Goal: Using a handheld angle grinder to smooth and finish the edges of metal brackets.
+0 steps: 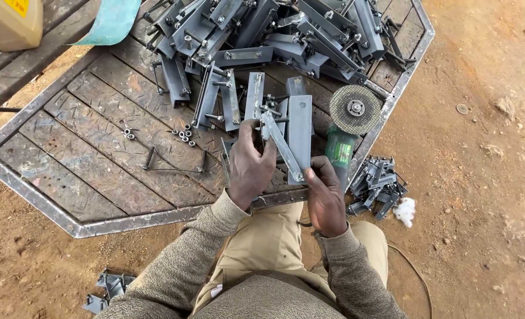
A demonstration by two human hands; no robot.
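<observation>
Head view. Nearest the camera, grey knitted sleeves [174, 277] and tan trousers [268, 242] lead up to the two hands. The left hand [249, 168] is closed around the upper end of a flat grey metal strip [281, 147], fingers wrapped about it; the right hand [324, 198] pinches the strip's lower end, near a bolt hole. The strip runs aslant between both hands, held just above the near edge of the tabletop [79, 171].

The tabletop is a worn metal tread plate in an angled steel frame, its corners cut off. Its left half lies largely open, bearing only a cluster of small nuts [184, 134] and a thin bent rod [174, 162]. The far side is crowded by a heap of grey brackets [262, 35], some fitted with bolts. At the right edge rests a green angle grinder [346, 127], disc upward, just beside the strip.

Around the tabletop is bare reddish earth. A smaller pile of brackets [376, 183] lies on the ground to the right, with a white scrap [405, 211] beside it. A yellow plastic container [8, 22] with a yellow label occupies the upper left corner.
</observation>
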